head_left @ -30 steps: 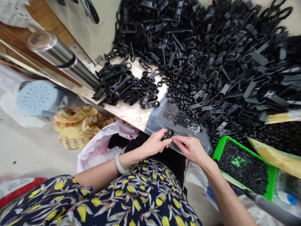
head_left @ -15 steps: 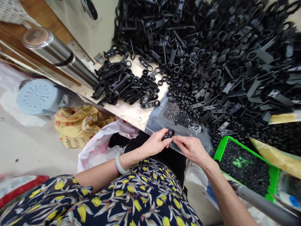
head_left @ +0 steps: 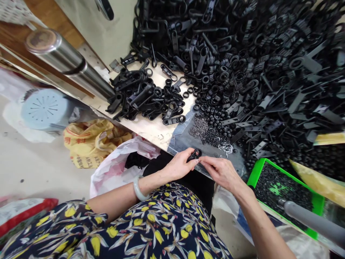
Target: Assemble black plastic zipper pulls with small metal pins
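Observation:
Between the fingers of my left hand (head_left: 181,164) is a black plastic part with a ringed end (head_left: 194,154), held just over the table's front edge. My right hand (head_left: 219,171) meets it from the right, thumb and fingertips pinched at the part's near side. Something small and light-coloured shows at those fingertips, too small to make out. Beyond my hands, small metal pins (head_left: 225,147), tiny black pieces (head_left: 211,135) and grey-brown bits (head_left: 198,127) lie on a dark sheet (head_left: 179,142).
A large heap of black plastic parts (head_left: 229,72) covers the back and right. A smaller pile (head_left: 145,95) lies left, beside a steel flask (head_left: 70,66). At right stand a green tray (head_left: 260,169) of black bits and a grey bar (head_left: 309,217). Bags (head_left: 94,142) and a blue stool (head_left: 45,108) are at left.
The view has shifted slightly. Both hands stay together at the black part, with only small finger movement. The grey bar at right now reaches farther over the green tray.

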### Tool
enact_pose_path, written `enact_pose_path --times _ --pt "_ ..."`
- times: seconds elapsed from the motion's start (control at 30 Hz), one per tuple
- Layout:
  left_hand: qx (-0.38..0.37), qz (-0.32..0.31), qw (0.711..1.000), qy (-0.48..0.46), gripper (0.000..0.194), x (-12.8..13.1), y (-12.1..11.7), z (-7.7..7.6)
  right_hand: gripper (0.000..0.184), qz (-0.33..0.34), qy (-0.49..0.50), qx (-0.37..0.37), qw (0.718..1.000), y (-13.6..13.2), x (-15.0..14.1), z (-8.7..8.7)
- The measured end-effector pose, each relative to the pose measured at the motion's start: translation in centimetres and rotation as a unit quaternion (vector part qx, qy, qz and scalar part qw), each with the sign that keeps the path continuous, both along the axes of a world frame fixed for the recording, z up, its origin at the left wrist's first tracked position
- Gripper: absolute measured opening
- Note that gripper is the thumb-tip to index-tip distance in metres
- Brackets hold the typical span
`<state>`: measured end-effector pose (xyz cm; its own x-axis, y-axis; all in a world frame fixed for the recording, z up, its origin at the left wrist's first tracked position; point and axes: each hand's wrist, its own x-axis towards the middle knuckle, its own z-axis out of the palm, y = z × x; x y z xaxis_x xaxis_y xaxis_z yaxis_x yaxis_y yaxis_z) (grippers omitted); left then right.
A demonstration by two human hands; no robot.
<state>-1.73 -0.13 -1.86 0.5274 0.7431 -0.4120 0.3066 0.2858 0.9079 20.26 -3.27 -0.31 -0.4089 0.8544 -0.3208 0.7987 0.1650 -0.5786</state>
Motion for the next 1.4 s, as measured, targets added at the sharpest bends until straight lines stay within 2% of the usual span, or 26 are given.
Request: enact_pose_path --times 0.5,0.7,0.83,1.1,1.4 --pt "0.046 0.016 0.999 -0.008 0.015 0.1 0.0 -0.7 0.032 -0.010 -0.030 -0.006 0.999 -0.2 -0.8 0.3" --pt "0.052 0.010 0.999 -0.003 0.014 0.0 0.2 -0.2 0.033 -0.022 -0.046 -0.006 0.999 -0.7 -0.8 -0.1" --pt "0.057 0.004 0.998 0.005 0.012 -0.1 0.2 0.2 0.032 -0.015 -0.098 0.009 0.995 -1.1 -1.2 0.3" --pt "0.073 -0.021 0.997 0.024 0.011 -0.2 0.0 0.1 0.033 0.031 -0.258 -0.008 0.966 -0.5 -2.8 2.9" --pt "0.089 -0.029 0.995 0.025 0.012 -0.2 -0.1 -0.1 0.026 0.081 -0.338 -0.005 0.938 0.5 -3.9 3.9"
